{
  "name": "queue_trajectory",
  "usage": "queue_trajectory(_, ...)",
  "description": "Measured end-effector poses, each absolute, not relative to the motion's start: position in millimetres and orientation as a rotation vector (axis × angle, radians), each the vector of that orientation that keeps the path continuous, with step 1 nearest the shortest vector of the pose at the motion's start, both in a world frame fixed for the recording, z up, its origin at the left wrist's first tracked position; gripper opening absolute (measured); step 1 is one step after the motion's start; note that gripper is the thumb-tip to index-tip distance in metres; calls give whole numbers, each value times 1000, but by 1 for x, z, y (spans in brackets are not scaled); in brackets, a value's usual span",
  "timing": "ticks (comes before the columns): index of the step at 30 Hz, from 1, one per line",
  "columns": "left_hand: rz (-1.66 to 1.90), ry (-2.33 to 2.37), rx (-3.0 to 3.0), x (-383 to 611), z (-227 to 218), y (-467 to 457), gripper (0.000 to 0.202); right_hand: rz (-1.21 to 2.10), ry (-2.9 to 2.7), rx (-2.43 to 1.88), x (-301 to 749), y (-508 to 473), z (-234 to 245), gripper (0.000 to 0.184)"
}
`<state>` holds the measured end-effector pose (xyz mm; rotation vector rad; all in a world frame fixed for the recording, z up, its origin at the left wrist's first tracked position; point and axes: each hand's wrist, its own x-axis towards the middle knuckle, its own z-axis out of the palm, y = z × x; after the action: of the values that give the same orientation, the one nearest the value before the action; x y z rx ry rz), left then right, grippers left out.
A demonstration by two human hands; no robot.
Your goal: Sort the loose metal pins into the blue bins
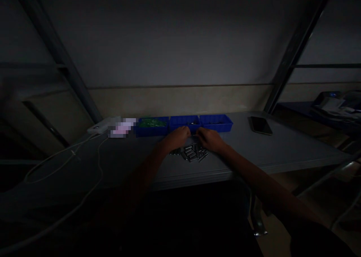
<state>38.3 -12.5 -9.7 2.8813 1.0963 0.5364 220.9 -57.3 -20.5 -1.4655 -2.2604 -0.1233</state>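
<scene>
Left hand point(178, 137): curled, just in front of the middle bin point(175, 129), fingertips turned toward the right hand point(211, 139).
Right hand: curled as well, near the front of the right bin point(221, 128), fingertips close to the left hand's.
Grip: narrow on both sides, fingers bent inward; too dark to tell what, if anything, is held.
Metal parts point(193, 152): piled loose on the table point(296, 148), nearer the body than the hands; short, shiny, rod-like, pointing in various directions.
Bins: 3, blue, side by side in 1 row behind the pile.
Left bin point(152, 132): holding green pieces point(152, 122), too dim to identify.
Middle bin: holding small shiny bits point(193, 123).
Phone point(260, 125): lying flat on the table, to the right of the bins.
White box point(103, 125): at the table's far left, near a pale cable point(42, 234).
</scene>
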Motion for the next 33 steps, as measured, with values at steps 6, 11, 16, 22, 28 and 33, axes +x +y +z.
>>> queue_trajectory(6,959,1027,2678,42,-7,-10,5,-148,-2122,-1462,222,-53,-22,23)
queue_trajectory(11,1028,985,2652,43,-7,-11,3,-124,-2064,-1396,221,-51,-24,23)
queue_trajectory(16,1009,1017,2645,45,-5,-14,9,-69,-2031,-1330,222,-55,-24,20)
queue_trajectory(22,999,1063,2586,46,-5,-17,15,-116,-2079,-1319,222,-57,-22,21)
queue_trajectory(28,1038,984,2519,45,-4,-14,18,-200,-2028,-1404,223,-55,-21,29)
queue_trajectory(33,946,930,2632,53,6,-6,15,-262,-1940,-1503,228,-55,-20,33)
